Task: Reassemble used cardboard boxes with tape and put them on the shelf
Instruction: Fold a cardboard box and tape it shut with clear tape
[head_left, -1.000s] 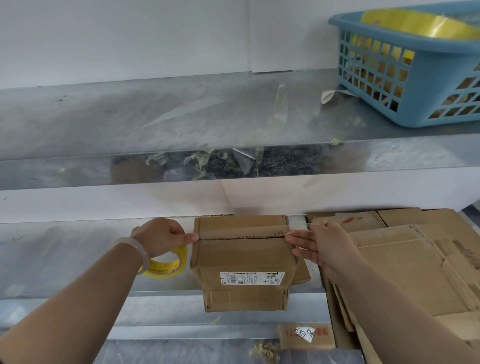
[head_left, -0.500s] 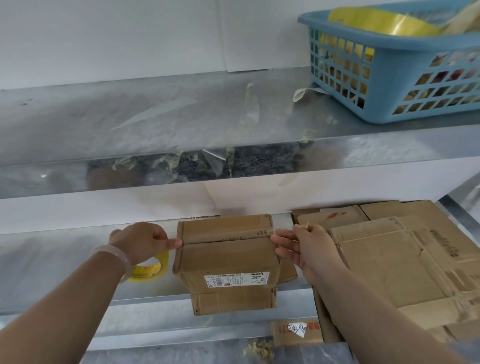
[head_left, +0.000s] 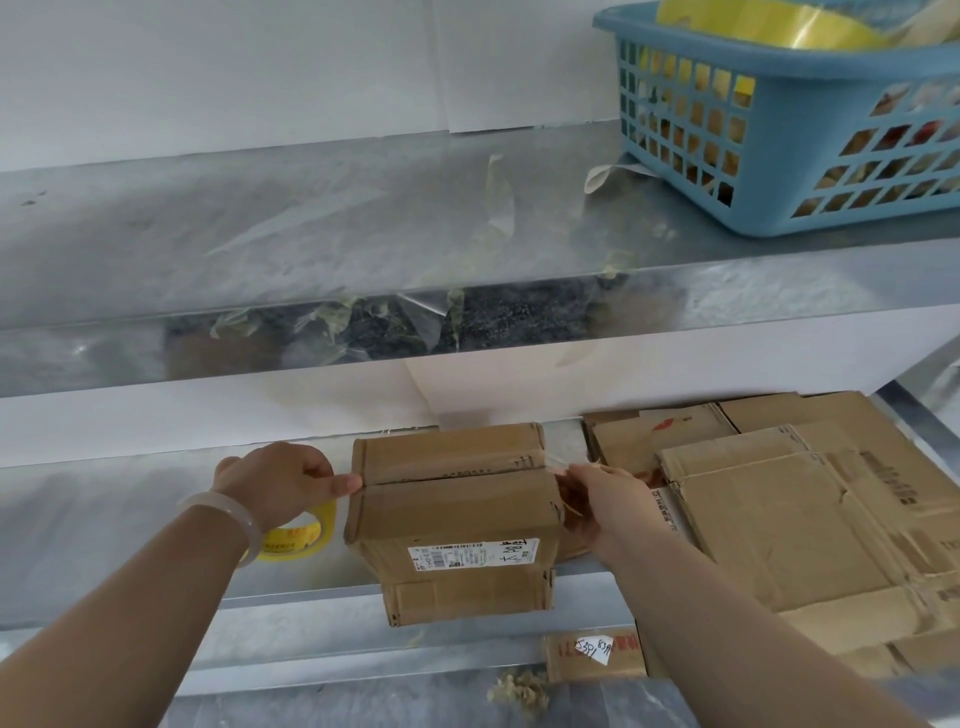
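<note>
Cardboard box (head_left: 452, 512), left hand (head_left: 280, 483) gripping yellow tape roll (head_left: 304, 540), right hand (head_left: 608, 501) pinching clear tape (head_left: 555, 461)

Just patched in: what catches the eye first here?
Both hands work a small cardboard box on the lower shelf: the left hand, holding a yellow tape roll, thumbs its seam; the right hand grips its right edge. A blue basket sits upper right, above flattened cardboard.

Box (head_left: 452, 514) on shelf (head_left: 104, 519), tape roll (head_left: 296, 538) left, flattened cardboard (head_left: 779, 519) right
</note>
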